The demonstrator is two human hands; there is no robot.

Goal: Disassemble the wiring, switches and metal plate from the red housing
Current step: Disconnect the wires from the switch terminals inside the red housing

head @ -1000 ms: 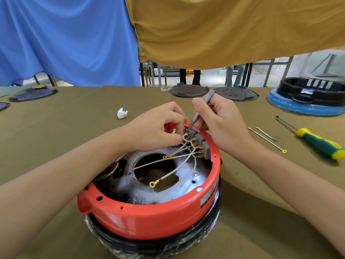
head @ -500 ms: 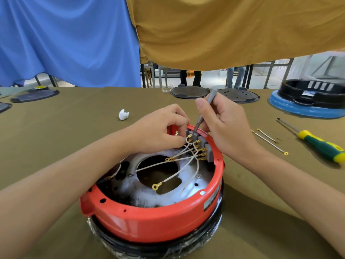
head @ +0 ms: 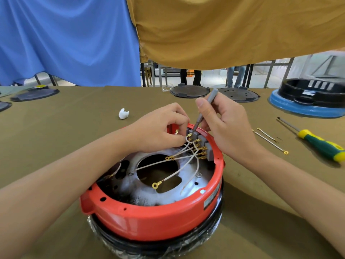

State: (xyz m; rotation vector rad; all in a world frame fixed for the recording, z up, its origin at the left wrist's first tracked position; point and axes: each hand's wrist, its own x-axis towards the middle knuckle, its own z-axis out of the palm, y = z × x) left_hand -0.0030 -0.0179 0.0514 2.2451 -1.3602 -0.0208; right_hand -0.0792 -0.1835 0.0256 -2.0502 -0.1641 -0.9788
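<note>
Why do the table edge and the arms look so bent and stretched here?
Head view: a wide-angle lens bows the table and stretches the forearms near the frame edges; the red housing at the centre stays sharp, with soft shadows on its right.

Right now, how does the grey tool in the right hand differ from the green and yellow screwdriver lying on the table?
The grey tool is slim and plain grey; the green and yellow screwdriver has a thick two-colour handle. The grey tool stands steeply, pinched in the right hand, tip down at the grey switch blocks inside the red housing; the screwdriver lies flat and untouched on the table. Both are long and narrow.
</note>
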